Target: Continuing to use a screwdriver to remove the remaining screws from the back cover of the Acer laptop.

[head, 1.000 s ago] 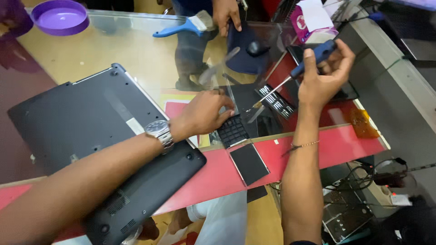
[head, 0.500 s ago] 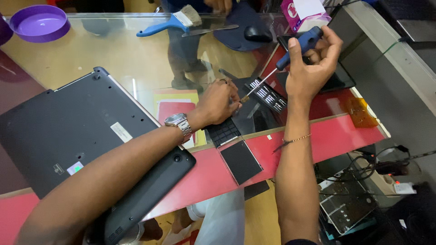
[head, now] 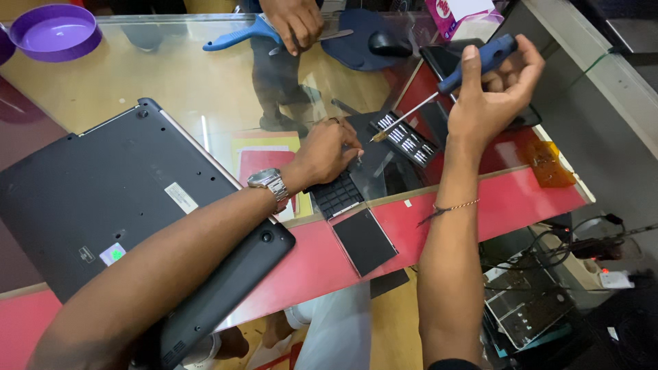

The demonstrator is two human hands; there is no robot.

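My right hand is raised over the glass counter and grips a blue-handled screwdriver. Its thin shaft slants down-left, and the tip ends just beside my left hand. My left hand, with a metal wristwatch, rests with curled fingers on an open black tool case next to a tray of small driver bits. What its fingertips pinch is hidden. My left forearm lies across a dark laptop that is turned bottom up.
Another person's hand rests on a blue brush at the far edge. Also there are a purple bowl, a mouse on a dark pad, a pink box, an orange piece, and cables below the counter on the right.
My left hand has edged a little towards the bit tray. The screwdriver stays raised in my right hand with its tip near my left fingers. The view has shifted slightly.
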